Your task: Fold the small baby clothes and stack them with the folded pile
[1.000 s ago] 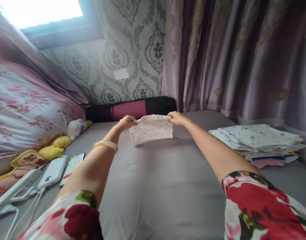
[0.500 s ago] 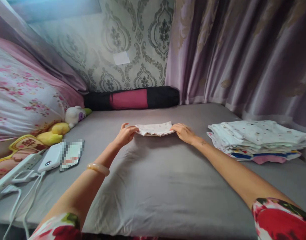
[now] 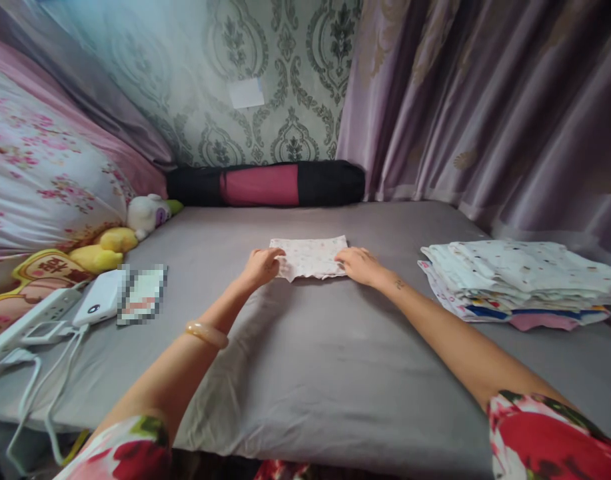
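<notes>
A small folded white garment (image 3: 312,257) with a faint pale print lies on the grey bed sheet, its near edge slightly wavy. At its left end is my left hand (image 3: 262,265), with the fingers bent over the edge and a bangle further up the forearm. My right hand (image 3: 361,265) is closed at the opposite end, fingertips on the fabric. The undersides of both grips are hidden. To the right stands a stack of folded clothes (image 3: 515,267), mostly white with small prints, blue and pink pieces lower down.
A black and maroon long bag (image 3: 259,185) lies against the patterned wall. On the left are plush toys (image 3: 148,215), a white power bank (image 3: 101,297), a blurred-out flat object (image 3: 142,293), a power strip (image 3: 40,320) and cables. Purple curtains (image 3: 465,100) hang at right.
The garment has gone from held up nearly edge-on to lying flatter, with more of its top showing. My hands have tipped down with it, and the view has shifted slightly.
</notes>
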### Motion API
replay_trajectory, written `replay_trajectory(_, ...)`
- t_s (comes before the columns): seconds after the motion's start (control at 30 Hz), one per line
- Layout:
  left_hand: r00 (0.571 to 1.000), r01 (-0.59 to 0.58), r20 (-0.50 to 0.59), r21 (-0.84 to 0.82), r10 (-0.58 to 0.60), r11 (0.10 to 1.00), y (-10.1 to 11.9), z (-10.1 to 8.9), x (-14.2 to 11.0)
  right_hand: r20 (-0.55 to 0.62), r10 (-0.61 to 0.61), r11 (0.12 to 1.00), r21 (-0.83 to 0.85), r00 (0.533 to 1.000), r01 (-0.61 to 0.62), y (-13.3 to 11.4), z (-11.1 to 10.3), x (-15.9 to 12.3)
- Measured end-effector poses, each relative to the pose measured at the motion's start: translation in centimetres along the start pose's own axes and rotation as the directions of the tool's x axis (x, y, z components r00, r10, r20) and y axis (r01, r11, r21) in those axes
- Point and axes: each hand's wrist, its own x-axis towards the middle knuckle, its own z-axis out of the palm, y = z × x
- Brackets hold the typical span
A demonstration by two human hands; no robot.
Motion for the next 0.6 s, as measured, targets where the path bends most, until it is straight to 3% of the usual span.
replay_trajectory(0.1, 0.999, 0.017, -0.038, 0.026, -0.016, 1.0, 3.2, 1.1, 2.1, -0.021, -0.001, 1.0, -0.008, 1.0, 0.001, -2.8, 0.8, 3.0)
replay_trajectory(0.23, 1.0, 0.022, 0.02, 0.088, -0.024, 0.996, 5.9, 2.7, 4.2, 0.007, 0.046, 0.999, 0.011, 0.999, -0.046, -5.3, 2.5, 6.2)
replay_trajectory(0.6, 0.998, 0.032, 0.053, 0.135, -0.039, 0.99, 3.7, 5.3, 5.2, 0.074, 0.084, 0.994, 0.058, 0.994, -0.089, -4.4, 4.9, 7.5)
